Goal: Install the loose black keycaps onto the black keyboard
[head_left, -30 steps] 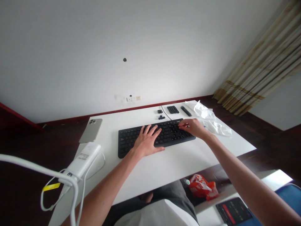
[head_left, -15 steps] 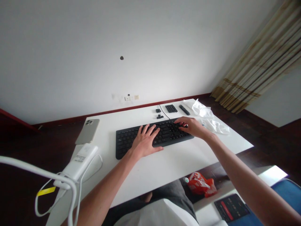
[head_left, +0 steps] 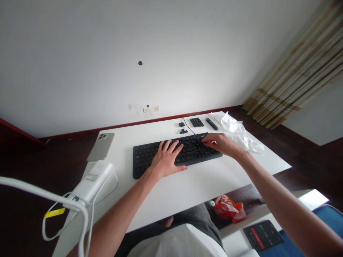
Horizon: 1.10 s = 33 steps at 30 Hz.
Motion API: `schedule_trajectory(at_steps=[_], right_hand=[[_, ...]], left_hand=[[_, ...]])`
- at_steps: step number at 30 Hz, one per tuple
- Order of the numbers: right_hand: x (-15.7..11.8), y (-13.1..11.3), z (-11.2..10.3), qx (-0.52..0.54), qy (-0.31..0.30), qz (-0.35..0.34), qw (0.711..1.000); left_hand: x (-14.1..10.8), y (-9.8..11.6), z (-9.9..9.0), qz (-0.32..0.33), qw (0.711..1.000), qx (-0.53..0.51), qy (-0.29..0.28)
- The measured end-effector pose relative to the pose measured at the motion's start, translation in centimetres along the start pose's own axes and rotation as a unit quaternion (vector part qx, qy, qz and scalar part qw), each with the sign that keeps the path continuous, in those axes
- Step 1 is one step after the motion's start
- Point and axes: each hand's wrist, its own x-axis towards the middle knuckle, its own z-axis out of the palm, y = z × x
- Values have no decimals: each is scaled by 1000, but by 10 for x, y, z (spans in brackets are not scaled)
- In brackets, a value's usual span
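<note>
A black keyboard [head_left: 146, 157] lies across the white table. My left hand [head_left: 166, 160] rests on its middle keys, fingers spread and thumb stretched over the front edge. My right hand [head_left: 219, 143] is at the right end, over the number pad area, with thumb and fingertips pinched together. Whatever lies between those fingertips is too small to make out. Behind the keyboard sit a block of black keycaps [head_left: 197, 122] and two smaller groups, one of keycaps [head_left: 182, 124] and a nearer one of keycaps [head_left: 183, 131].
A dark remote-like stick [head_left: 212, 124] and crumpled clear plastic [head_left: 238, 130] lie at the right. On the left are a phone [head_left: 101, 147], a white power bank [head_left: 92, 180] and white cables [head_left: 43, 189]. Below are a red bag [head_left: 227, 208] and a dark-screened device [head_left: 262, 235].
My right hand has shifted slightly, and its thumb and fingers have drawn together from a looser spread. My left hand keeps its place on the keyboard. The whole view has shifted a little.
</note>
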Motion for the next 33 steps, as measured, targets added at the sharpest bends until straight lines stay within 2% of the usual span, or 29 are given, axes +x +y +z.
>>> schedule_trajectory(at_steps=[12,17,20,23,26,33], right_hand=[[-2,7,2,-13,15,23,1000],[-3,3,4,-11,20,-17,1000],[-5,2,6,-5,60,-32,998],[-9,1,11,2,111,4,994],[-11,-4,17,-1,134,52,990],[-8,-22,24,-27,114,54,992]], left_hand=[[-1,0,1,0,1000,4,7],[-1,-1,1,2,1000,5,6],[-1,-1,1,1,1000,6,3],[-1,0,-1,0,1000,6,-1],[-1,0,-1,-1,1000,4,1],[-1,0,0,0,1000,6,3]])
